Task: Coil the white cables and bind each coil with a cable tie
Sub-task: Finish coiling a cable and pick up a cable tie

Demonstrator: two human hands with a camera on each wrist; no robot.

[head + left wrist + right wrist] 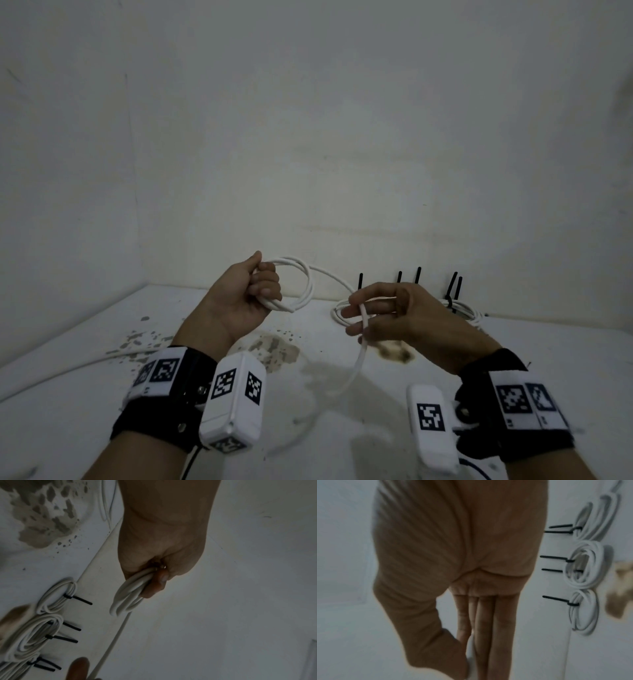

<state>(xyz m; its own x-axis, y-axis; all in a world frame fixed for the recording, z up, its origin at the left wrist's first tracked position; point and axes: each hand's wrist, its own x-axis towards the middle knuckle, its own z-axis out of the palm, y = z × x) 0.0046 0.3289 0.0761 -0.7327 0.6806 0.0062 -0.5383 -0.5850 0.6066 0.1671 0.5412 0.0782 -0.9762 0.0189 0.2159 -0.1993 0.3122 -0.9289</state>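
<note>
My left hand (260,291) is raised above the white table and grips a small coil of white cable (301,284), its fingers curled round the loops (126,596). From that coil the cable runs right to my right hand (363,317), which pinches the strand (365,318) between thumb and fingers (481,628). Below the right hand the loose cable (356,370) hangs down to the table and curves toward me. Several finished coils (51,599) (583,566) bound with black cable ties (418,277) (556,599) lie in a row against the back wall, behind my right hand.
The white table (85,394) has grey and brown stains (274,346) near its middle. Pale walls close it in at the back and left. Another white cable (113,353) lies along the table's left side.
</note>
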